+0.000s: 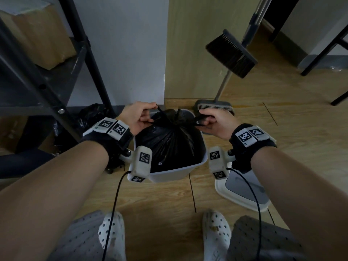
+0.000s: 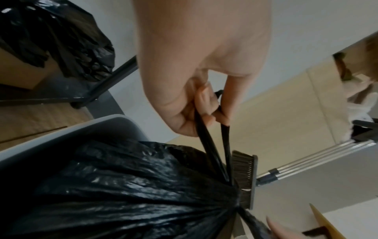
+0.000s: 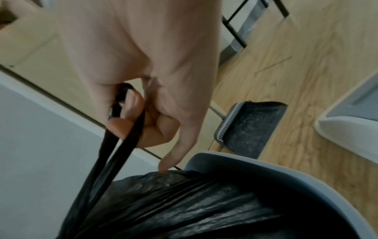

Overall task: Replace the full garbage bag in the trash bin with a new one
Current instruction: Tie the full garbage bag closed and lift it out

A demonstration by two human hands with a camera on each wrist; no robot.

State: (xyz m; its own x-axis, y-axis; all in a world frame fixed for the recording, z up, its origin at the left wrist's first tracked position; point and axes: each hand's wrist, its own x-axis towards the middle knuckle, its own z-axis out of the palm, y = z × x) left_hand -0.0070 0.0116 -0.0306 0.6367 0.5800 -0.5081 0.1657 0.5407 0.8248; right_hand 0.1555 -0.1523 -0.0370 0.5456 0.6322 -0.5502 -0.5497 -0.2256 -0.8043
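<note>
Both forearms reach forward from the bottom edge of the head view toward the bin (image 1: pixel 165 174), which stands on the wood floor close to the wall corner. Inside the bin sits the full black bag (image 1: pixel 169 140), its mouth already gathered into a neck near the far rim. The left hand (image 1: pixel 138 117) has its fingers curled around one drawstring loop (image 2: pixel 212 145), with the thumb pressing the string against them. The right hand (image 1: pixel 214 125) grips the other loop (image 3: pixel 120 142) in the same way, while its little finger points down and touches the plastic. The two hands are on opposite sides of the neck and the strings look tight.

I think the step now is to close the bag before lifting it out. To do it well, pull the two loops apart evenly and a little upward, so the neck closes fully and the thin plastic does not tear at the string channel. Then cross the loops and tie them near the neck. The bin may rise with the bag, so a foot beside its base could help.

Its lid (image 1: pixel 243 191) lies on the floor at the right, a dustpan (image 1: pixel 214 106) stands behind the bin, and another black bag (image 1: pixel 90 113) is under the shelf at the left.
</note>
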